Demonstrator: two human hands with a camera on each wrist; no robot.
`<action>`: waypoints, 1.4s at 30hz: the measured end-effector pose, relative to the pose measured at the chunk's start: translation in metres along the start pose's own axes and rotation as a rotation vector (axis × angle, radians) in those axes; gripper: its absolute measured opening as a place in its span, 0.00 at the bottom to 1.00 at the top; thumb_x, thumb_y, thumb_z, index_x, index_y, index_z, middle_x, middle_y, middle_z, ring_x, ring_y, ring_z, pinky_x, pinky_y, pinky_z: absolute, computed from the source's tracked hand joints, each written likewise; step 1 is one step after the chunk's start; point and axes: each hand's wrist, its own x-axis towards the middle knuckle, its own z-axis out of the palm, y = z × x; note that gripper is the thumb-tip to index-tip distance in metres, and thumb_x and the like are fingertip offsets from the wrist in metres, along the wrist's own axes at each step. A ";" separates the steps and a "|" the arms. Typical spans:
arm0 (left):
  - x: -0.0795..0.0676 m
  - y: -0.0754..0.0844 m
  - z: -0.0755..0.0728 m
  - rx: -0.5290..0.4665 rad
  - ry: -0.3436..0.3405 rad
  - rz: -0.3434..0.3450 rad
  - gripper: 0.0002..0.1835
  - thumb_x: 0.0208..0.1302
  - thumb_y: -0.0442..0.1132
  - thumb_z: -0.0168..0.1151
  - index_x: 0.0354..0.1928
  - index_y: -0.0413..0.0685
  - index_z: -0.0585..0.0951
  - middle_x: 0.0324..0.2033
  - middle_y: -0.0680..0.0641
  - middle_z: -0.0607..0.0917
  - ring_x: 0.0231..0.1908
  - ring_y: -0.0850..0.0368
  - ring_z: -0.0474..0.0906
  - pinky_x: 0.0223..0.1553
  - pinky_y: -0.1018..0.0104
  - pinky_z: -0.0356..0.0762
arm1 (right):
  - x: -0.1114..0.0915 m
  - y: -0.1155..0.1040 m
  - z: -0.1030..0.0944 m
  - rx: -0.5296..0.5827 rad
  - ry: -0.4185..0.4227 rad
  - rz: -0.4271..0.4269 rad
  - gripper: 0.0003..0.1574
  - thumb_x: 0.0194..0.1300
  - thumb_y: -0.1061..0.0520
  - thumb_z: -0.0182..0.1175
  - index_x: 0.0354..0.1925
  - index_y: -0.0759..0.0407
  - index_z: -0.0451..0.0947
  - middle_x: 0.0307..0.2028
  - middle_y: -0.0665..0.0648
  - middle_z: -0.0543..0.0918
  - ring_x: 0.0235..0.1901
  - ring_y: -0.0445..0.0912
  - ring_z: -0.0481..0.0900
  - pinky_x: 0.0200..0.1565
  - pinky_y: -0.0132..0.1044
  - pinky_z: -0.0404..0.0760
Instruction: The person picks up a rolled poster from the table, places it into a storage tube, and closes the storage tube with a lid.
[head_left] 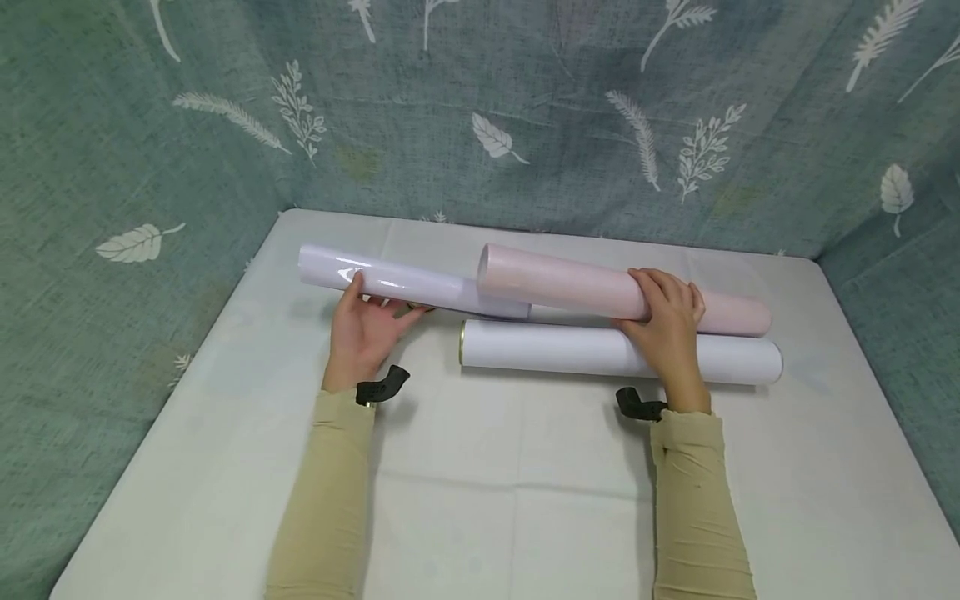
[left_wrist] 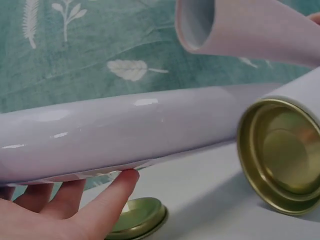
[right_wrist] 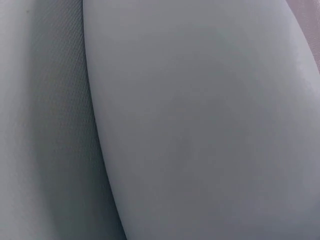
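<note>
My left hand (head_left: 367, 333) holds a glossy pale lilac roll (head_left: 405, 283) from below and in front. In the left wrist view its fingers go under the roll, and one fingertip touches the lower edge. My right hand (head_left: 667, 321) grips a pale pink hollow tube (head_left: 558, 279) from above, right of its middle. The tube's open left end is raised over the right end of the lilac roll. Just in front of the pink tube lies a white cylinder (head_left: 540, 346) with a gold metal end (left_wrist: 290, 150), partly behind the right hand.
A round gold lid (left_wrist: 142, 215) rests on the white-covered table (head_left: 480, 517) beside the left fingers. Green leaf-patterned curtain (head_left: 420, 108) closes off the back and sides. The right wrist view is filled by the white cylinder (right_wrist: 200, 125).
</note>
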 end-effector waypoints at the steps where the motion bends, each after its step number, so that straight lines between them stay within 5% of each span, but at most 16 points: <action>1: -0.001 0.002 0.000 -0.016 0.003 0.009 0.21 0.60 0.41 0.58 0.52 0.54 0.63 0.59 0.48 0.63 0.61 0.45 0.57 0.55 0.36 0.48 | 0.000 0.000 0.000 0.001 0.001 -0.002 0.45 0.36 0.56 0.75 0.56 0.48 0.70 0.54 0.52 0.70 0.58 0.49 0.59 0.60 0.49 0.37; 11: -0.004 0.014 -0.003 -0.050 0.012 0.086 0.17 0.59 0.33 0.57 0.49 0.48 0.65 0.55 0.48 0.68 0.60 0.49 0.59 0.56 0.40 0.51 | -0.001 -0.002 0.000 -0.001 0.001 -0.007 0.45 0.35 0.57 0.76 0.55 0.49 0.70 0.54 0.52 0.70 0.58 0.49 0.59 0.60 0.49 0.37; 32: -0.008 0.027 -0.004 -0.122 0.105 0.249 0.26 0.56 0.39 0.61 0.55 0.54 0.61 0.56 0.47 0.65 0.57 0.49 0.63 0.54 0.46 0.59 | -0.001 0.000 0.000 -0.011 -0.011 0.010 0.45 0.36 0.57 0.75 0.56 0.48 0.70 0.55 0.52 0.70 0.59 0.49 0.58 0.60 0.49 0.36; 42: -0.009 0.029 -0.003 -0.165 0.087 0.274 0.29 0.54 0.41 0.62 0.56 0.53 0.61 0.54 0.46 0.68 0.57 0.49 0.64 0.55 0.47 0.59 | 0.001 0.000 0.000 -0.018 -0.003 0.008 0.45 0.36 0.58 0.75 0.56 0.49 0.70 0.55 0.52 0.70 0.59 0.49 0.58 0.61 0.49 0.36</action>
